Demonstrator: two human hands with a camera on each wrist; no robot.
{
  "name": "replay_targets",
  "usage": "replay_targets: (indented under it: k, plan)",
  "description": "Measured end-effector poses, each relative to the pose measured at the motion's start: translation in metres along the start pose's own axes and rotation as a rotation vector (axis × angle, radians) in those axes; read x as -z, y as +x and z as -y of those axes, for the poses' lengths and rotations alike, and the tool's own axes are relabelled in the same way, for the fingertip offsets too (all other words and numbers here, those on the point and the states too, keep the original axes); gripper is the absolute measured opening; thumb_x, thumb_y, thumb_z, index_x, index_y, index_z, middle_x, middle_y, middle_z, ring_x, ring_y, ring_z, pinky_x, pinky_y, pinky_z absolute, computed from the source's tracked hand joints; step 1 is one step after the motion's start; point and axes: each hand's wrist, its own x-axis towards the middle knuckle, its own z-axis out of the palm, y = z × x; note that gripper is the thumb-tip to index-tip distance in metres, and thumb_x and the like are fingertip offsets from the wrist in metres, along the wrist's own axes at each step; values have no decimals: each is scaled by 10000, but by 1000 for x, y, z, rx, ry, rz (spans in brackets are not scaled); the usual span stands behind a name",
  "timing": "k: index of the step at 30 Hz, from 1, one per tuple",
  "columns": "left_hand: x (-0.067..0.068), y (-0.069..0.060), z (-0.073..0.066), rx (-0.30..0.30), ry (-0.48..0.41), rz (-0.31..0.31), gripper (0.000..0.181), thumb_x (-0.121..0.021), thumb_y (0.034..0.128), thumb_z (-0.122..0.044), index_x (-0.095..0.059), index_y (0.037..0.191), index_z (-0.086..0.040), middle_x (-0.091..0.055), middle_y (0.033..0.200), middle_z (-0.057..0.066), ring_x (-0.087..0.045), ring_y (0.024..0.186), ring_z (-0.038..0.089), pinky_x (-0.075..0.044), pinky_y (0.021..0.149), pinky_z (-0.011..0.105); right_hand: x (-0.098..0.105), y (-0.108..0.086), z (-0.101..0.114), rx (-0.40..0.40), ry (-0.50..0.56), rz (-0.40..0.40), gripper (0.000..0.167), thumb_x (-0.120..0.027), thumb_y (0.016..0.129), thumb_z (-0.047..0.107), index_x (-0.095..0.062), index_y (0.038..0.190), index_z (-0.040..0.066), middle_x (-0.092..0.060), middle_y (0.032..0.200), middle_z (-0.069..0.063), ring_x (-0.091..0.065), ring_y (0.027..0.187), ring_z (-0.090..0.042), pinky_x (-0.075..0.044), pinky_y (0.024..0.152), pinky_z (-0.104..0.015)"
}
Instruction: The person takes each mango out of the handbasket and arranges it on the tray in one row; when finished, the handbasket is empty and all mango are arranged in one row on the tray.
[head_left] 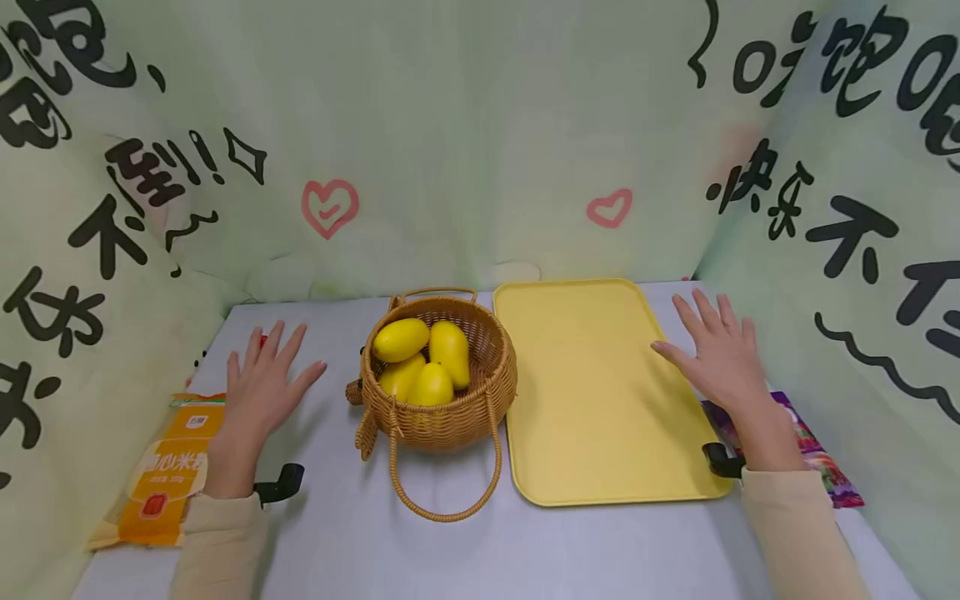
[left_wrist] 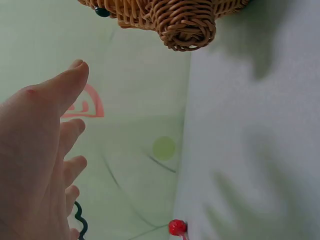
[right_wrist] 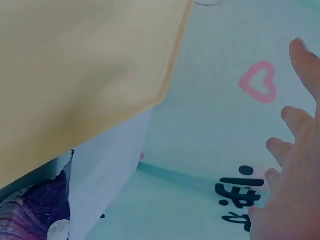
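Observation:
My left hand [head_left: 262,387] hovers over the table's left side with fingers spread, holding nothing. Beside it lies an orange food packet [head_left: 172,467], partly covered by the wrist. On the right, my right hand [head_left: 716,354] is spread above the edge of a yellow tray [head_left: 585,392] and grips nothing. Between the hands stands a wicker basket [head_left: 442,425] with several yellow mangoes [head_left: 450,354] inside. Its handle [head_left: 446,517] lies folded toward me. In the left wrist view, the woven basket [left_wrist: 185,25] shows at the top, apart from the left thumb.
A purple packet [head_left: 825,467] lies right of the tray, partly hidden by the right arm. A small red thing [left_wrist: 177,227] is near the table's far left edge. Pale green cloth walls [head_left: 480,125] with black lettering enclose the white table [head_left: 420,558] on three sides.

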Motion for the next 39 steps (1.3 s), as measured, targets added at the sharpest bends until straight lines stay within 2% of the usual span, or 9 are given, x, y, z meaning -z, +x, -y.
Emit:
replay_targets:
  k: [6,9,14,21,28,39]
  plan:
    - [1,-3,-3,-29,-41,-11,830,-354,954,-709,-146,1611,-248,-90,1670,178,4,1525,451,9,1125,748,7,6,19,28,25,-10,849,-460,958,638,-104,1616,238,-33,1688,-110,130,1543,-361,75,1154,-709]
    - [2,1,-9,-66,-76,-15,802,-373,969,-676,-146,1611,-252,-95,1672,170,5,1530,439,9,1134,738,16,10,27,36,44,-31,839,-479,953,632,-122,1614,258,-59,1688,-105,115,1549,-347,67,1165,-697]
    - [-1,4,-17,-87,-127,-26,781,-391,973,-652,-170,1608,-253,-117,1670,166,-8,1536,421,17,1153,719,26,22,45,88,64,-56,825,-509,944,622,-144,1609,295,-81,1689,-81,78,1556,-342,45,1175,-688]
    - [-8,4,-29,-113,-178,-30,746,-416,985,-607,-208,1602,-243,-148,1667,160,-45,1529,437,-1,1144,736,40,35,71,182,31,-64,821,-534,940,605,-163,1606,298,-98,1690,-54,46,1562,-325,17,1191,-669]
    - [-12,2,-37,-126,-251,-9,726,-405,997,-590,-199,1604,-248,-147,1670,148,-43,1534,427,-3,1157,719,51,50,104,285,5,-33,834,-584,930,569,-174,1604,299,-106,1690,-31,26,1567,-298,-24,1196,-661]
    - [-23,9,-55,-144,-388,10,680,-426,1009,-548,-192,1600,-307,-144,1680,79,-43,1548,387,-7,1166,711,54,65,151,460,-10,-13,801,-600,920,575,-239,1588,318,-160,1680,-10,-26,1569,-271,-45,1221,-613]
